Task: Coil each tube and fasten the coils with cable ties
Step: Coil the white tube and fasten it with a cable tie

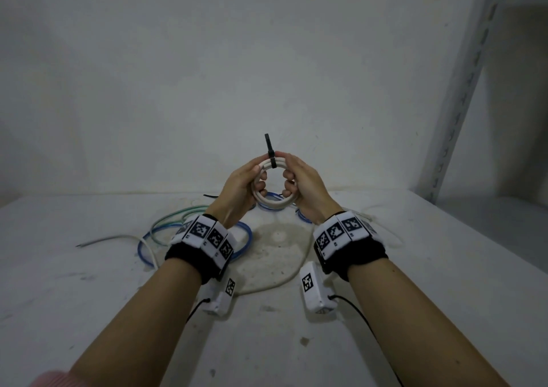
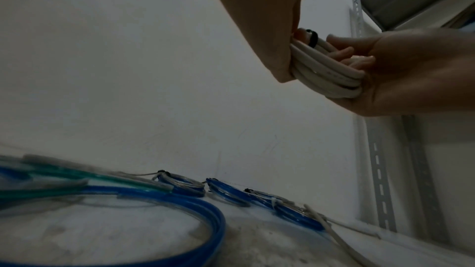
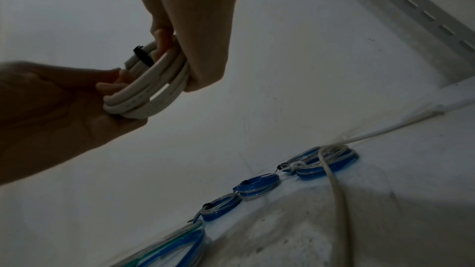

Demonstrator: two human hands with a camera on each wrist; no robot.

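- My left hand (image 1: 241, 183) and right hand (image 1: 302, 182) hold the white tube coil (image 1: 271, 202) up in the air between them, fingers of both curled through its middle and clamped on opposite sides of the ring, so I judge the loops cannot spring apart.
- The black cable tie (image 1: 271, 156) wraps the top of the coil, right between my two thumbs, with its tail sticking straight up above my fingertips; I keep that spot facing me so I can see how tight it sits.
- From the left wrist view the tie (image 2: 312, 39) looks snug round the loops, so my guess is this coil is nearly done or ready for a last pull on the tail.
- Well below my fingers, along the wall, lie the blue tied coils (image 3: 257, 187), each with its own tie, set aside out of my working space.
- Nearer my left wrist lie the loose blue and green tubes (image 1: 192, 226), not yet coiled, and a loose white tube (image 3: 334, 186) runs below my right hand.
- The only markings are black-and-white square codes on my wristbands (image 1: 341, 232); I can read no brand or words anywhere.
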